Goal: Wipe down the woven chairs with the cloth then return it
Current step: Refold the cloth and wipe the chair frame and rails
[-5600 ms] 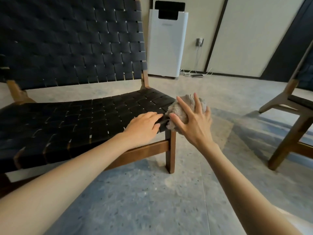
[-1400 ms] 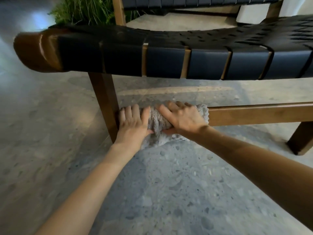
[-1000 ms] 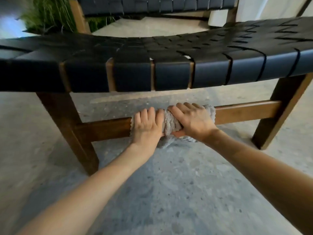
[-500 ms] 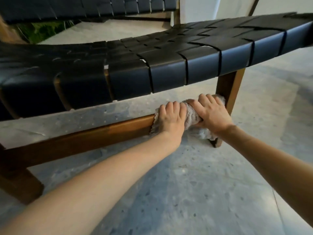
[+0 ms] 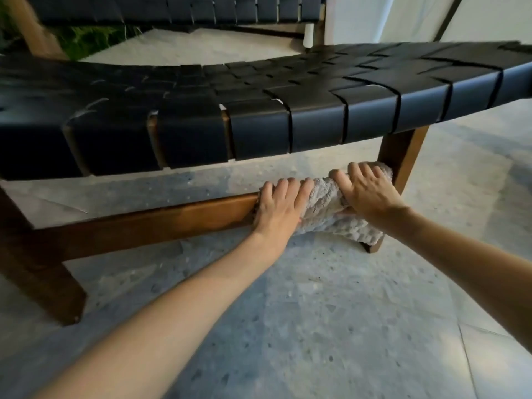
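The woven chair (image 5: 259, 116) fills the upper view, its black strap seat on a brown wooden frame. A grey knitted cloth (image 5: 325, 200) is wrapped over the right end of the low wooden crossbar (image 5: 161, 223), against the right front leg (image 5: 400, 156). My left hand (image 5: 280, 207) grips the cloth and bar from the front, fingers over the top. My right hand (image 5: 370, 194) grips the cloth just to the right, thumb under it. The cloth's lower edge hangs below the bar.
A speckled grey stone floor (image 5: 302, 312) lies under the chair. The left front leg (image 5: 37, 280) stands at the left edge. Green plants (image 5: 95, 38) show behind the backrest, and a pale wall panel (image 5: 417, 18) at the top right.
Both hands have slid the cloth along the crossbar from its left end to its right end, and now rest against the right leg. Earlier the cloth was on the seat's corner.
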The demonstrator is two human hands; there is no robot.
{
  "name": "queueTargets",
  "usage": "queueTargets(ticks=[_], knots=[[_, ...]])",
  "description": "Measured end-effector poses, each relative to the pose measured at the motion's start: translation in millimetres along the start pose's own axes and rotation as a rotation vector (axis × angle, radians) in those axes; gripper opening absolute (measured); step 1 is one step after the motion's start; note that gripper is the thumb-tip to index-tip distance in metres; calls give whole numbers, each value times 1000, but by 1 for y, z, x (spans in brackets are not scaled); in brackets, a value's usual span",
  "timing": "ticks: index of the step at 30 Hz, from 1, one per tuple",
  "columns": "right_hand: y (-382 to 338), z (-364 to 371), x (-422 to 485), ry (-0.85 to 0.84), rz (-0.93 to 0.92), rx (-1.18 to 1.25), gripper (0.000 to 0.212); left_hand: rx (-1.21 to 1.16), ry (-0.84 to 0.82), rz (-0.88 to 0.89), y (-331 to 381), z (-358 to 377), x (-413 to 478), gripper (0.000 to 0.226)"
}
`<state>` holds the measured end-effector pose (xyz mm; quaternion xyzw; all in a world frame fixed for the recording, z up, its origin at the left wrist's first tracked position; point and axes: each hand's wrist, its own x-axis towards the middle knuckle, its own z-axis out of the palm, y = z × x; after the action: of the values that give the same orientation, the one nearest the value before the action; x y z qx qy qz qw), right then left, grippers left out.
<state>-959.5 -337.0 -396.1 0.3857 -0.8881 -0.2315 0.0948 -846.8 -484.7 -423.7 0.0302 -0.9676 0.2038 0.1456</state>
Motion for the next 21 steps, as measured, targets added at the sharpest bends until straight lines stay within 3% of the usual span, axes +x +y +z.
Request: queueTargets(ticks=[3,10,16,21], knots=[[-31,-18,3,18,-38,8,72,116,90,-35,-23,9,-25,81],[-130,-66,18,91,-92,87,53,39,233,-182,-98,30,-88,81],[-192,-101,32,128,-187,127,52,37,192,-256,-158,39,-142,89],[-241,-132,43,166,-327,187,66,51,158,-309,-203,44,-185,94]])
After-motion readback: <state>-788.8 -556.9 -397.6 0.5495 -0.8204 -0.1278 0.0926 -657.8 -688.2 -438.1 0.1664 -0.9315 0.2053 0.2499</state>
